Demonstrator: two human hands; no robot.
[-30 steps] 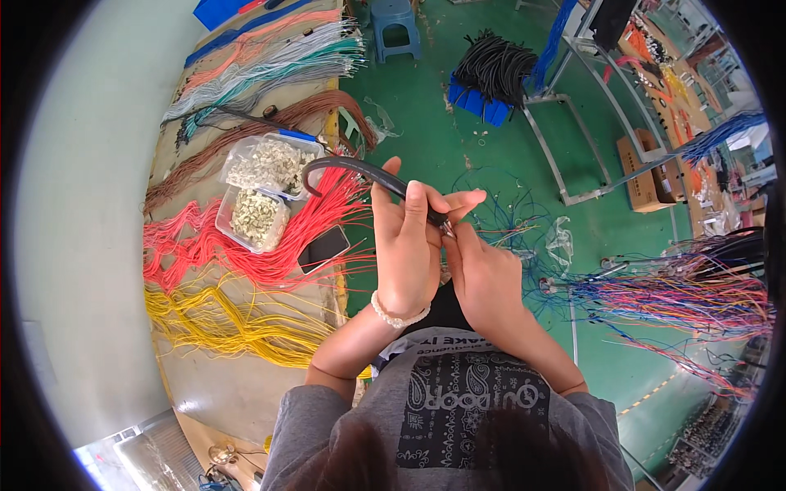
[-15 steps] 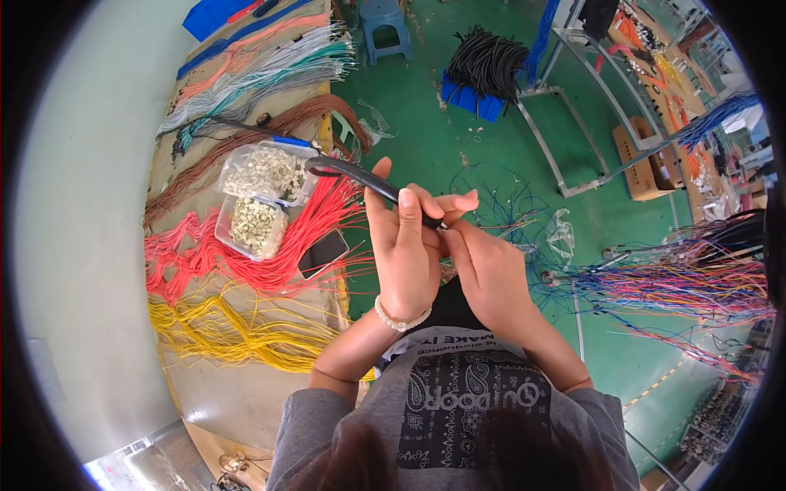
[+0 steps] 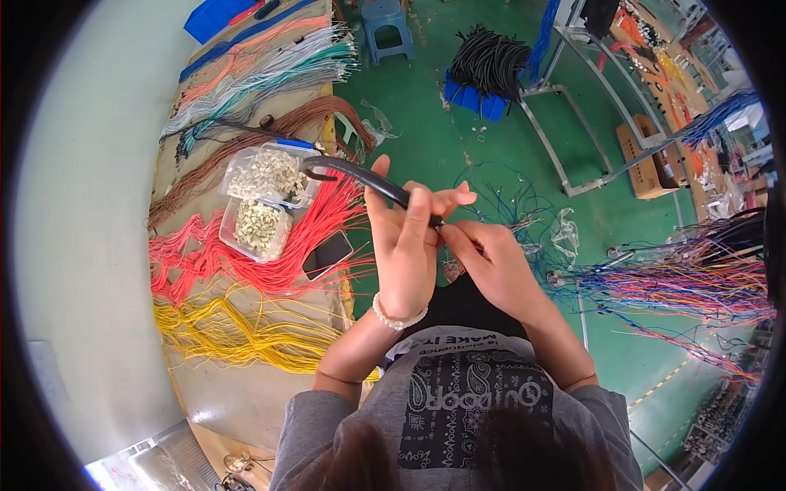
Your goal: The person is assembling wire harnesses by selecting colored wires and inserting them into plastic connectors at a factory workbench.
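Observation:
A thick black cable (image 3: 354, 171) runs from a hooked bend at its left down to the right, into my hands. My left hand (image 3: 403, 266) is closed round its lower part between thumb and fingers, with other fingers stretched out. At the cable's lower right end, my right hand (image 3: 493, 266) pinches with thumb and forefinger. Something small and pale shows there, but the fingertips hide most of it. To the left of my left hand lie red wires (image 3: 315, 233) and a phone (image 3: 327, 255) with a dark screen.
On the table at left stand two clear tubs of small pale connectors (image 3: 266, 173) (image 3: 259, 229), near yellow wires (image 3: 246, 335) and brown wires (image 3: 246, 147). A blue stool (image 3: 385, 31), black tubes (image 3: 490, 61) on a blue bin, a metal frame (image 3: 573, 139) and hanging coloured wires (image 3: 671, 282) are beyond.
My left thumb has bent in closer against the cable. My right hand has shifted slightly left at the cable's end. The view has moved a little.

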